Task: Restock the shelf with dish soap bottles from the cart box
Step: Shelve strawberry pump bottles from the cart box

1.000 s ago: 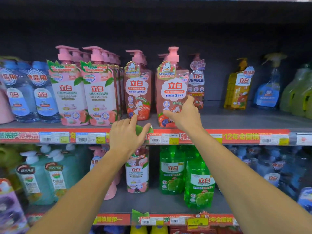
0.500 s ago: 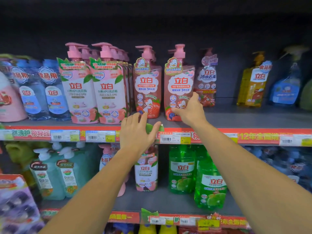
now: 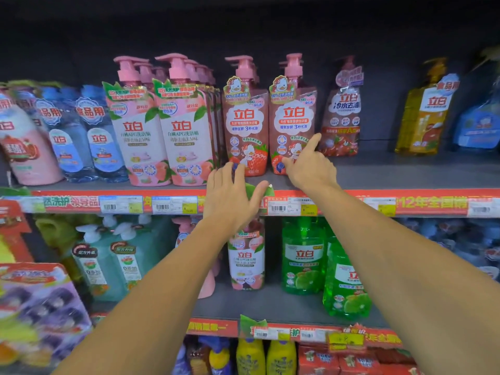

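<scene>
Shelves were packed with soap. At 9 o'clock on the upper shelf [image 3: 378, 174] stood blue bottles [image 3: 100, 136], then two rows of peach pump bottles [image 3: 162, 131]. Dead center stood two strawberry bottles side by side, upright at the shelf's front. The left hand [image 3: 232, 196] lay flat with fingers spread over the shelf edge, fingertips just touching the base of the left strawberry bottle [image 3: 244, 123], gripping nothing. The right hand [image 3: 311, 166] was open too, index finger up against the lower right side of the right strawberry bottle [image 3: 293, 117]. Out toward 3 o'clock sat a yellow bottle [image 3: 424, 112]. Green bottles [image 3: 303, 255] stood at 5 o'clock, one shelf down.
</scene>
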{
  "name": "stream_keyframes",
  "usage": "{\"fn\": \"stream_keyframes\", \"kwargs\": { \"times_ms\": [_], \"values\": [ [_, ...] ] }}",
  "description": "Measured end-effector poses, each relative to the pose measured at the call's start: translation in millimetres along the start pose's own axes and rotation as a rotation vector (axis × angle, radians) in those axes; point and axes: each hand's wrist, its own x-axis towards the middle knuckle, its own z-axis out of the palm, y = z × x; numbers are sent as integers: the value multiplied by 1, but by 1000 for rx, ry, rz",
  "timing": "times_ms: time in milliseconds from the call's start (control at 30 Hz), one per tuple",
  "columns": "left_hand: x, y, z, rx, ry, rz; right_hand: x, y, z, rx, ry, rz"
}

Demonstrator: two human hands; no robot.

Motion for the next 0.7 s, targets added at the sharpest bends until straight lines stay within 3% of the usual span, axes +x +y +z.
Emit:
{"fn": "stream_keyframes", "kwargs": {
  "times_ms": [200, 567, 700],
  "values": [
    [2, -3, -6, -33, -154, 11, -11, 6, -2, -98, -25, 7],
    [-10, -3, -20, 118, -299, 123, -99, 30, 2, -366, -14, -237],
    [-48, 3, -22, 78, -246, 143, -127, 36, -1, -392, -51, -243]
  ]
}}
